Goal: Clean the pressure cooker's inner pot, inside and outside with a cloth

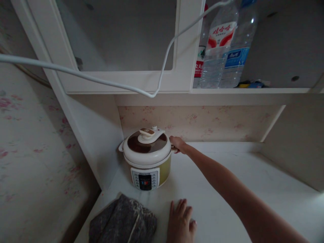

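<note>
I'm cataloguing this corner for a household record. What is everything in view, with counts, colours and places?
electric pressure cooker: 1, white, olive and brown, countertop's left end
cloth: 1, dark grey, on the countertop in front of the cooker
plastic bottles: 3, clear with red or blue labels, upper shelf
small items: count unclear, yellow and blue, beside the bottles
cable: 1, white, across the upper cabinet's front
upper cabinet: 1, white, above the countertop
countertop: 1, white, below
floral wallpaper: two stretches, pale with pink flowers, left and back
right hand: 1, bare, gripping the cooker's right side
left hand: 1, bare, palm-down on the countertop
</note>
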